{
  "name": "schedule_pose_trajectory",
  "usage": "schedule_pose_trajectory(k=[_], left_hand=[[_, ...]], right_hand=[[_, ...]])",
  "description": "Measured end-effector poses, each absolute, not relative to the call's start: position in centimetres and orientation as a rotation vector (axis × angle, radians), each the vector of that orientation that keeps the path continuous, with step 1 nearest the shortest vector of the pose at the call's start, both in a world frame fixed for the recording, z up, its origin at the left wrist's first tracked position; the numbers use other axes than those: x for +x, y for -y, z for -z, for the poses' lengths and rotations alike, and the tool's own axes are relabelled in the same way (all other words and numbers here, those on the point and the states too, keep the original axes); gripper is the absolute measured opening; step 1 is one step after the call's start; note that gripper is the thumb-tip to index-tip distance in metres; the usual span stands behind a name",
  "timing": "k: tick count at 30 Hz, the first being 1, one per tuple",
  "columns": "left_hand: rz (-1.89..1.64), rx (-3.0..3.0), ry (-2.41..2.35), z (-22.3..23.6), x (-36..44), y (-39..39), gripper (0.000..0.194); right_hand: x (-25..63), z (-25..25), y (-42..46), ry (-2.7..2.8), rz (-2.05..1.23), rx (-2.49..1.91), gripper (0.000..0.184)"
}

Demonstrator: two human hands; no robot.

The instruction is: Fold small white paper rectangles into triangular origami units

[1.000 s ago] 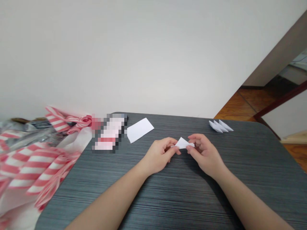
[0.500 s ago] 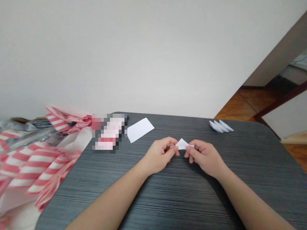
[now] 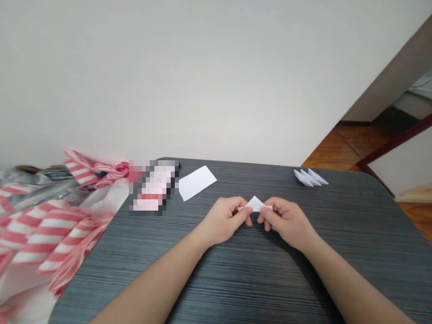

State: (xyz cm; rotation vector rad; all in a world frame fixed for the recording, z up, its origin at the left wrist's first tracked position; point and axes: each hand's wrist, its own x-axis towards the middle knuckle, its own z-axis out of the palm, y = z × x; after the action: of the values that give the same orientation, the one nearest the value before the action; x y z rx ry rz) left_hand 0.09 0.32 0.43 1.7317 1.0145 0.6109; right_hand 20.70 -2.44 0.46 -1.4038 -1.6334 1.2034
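I have the small folded white paper triangle point(image 3: 255, 204) pinched over the middle of the tabletop point(image 3: 270, 288). The left hand point(image 3: 224, 220) and right hand point(image 3: 286, 220) have just closed in on it, the fingers point(image 3: 265, 215) of each clamped on one end of the paper. A blank white paper rectangle point(image 3: 197, 182) lies ahead to the left, and a row of folded paper pieces point(image 3: 309, 177) ahead to the right
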Motion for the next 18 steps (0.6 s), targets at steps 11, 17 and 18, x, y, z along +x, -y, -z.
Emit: schedule_pose_trajectory(k=[11,17,18], left_hand=[[-0.596,1.761,-0.976,-0.59,0.26,-0.14,0.03],[-0.579,1.785,-0.981,-0.72,0.24,-0.14,0.03],[-0.578,1.782,-0.982,-0.74,0.24,-0.14,0.03]], right_hand=[[20.64,-0.37,2.3,1.718,-1.238,-1.433,0.017],[20.45,-0.77,2.32,1.771,-1.183,-1.431,0.018],[20.42,-0.73,2.3,1.765,-1.182,-1.433,0.018]])
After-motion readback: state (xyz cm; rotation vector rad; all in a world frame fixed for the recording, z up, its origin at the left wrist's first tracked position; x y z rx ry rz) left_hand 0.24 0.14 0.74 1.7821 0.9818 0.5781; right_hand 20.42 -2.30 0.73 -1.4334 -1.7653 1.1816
